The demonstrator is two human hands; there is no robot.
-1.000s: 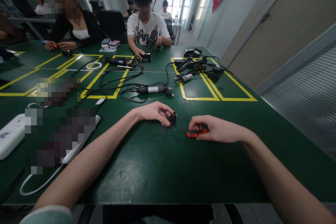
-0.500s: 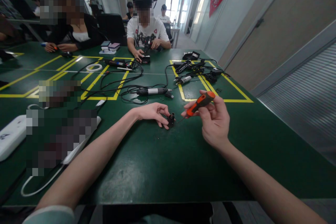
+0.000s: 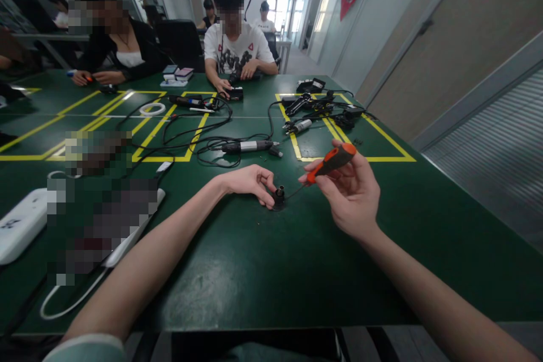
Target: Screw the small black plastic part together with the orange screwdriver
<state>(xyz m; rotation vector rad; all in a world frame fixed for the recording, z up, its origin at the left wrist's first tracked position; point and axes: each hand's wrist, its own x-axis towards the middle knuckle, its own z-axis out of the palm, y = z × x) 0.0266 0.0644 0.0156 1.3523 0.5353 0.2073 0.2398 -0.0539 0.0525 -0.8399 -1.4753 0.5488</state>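
Reaching across the dark green bench with both forearms, past a white power strip at the lower left. With the right hand, gripping an orange-and-black screwdriver, curling the fingers around the handle. Slanting the handle up and to the right, and so running the thin shaft down and leftward to a small black cylindrical fitting. Cannot tell whether touching it at the tip. With the left hand, pinching that fitting at its left side and holding it low on the bench, with its short tube pointing upward. Located left of the right hand and just right of the left fingers: nearer to the left hand, in contact with it, and apart from the right hand except along the line of the shaft.

Beyond the hands, seeing a silver-and-black pen-shaped tool, lying crosswise. Farther off, seeing yellow tape marked out in frames, a white coil and a tangle of black cables. At the far side, seeing a person in a white T-shirt beside a black box, and a person in a dark jacket.
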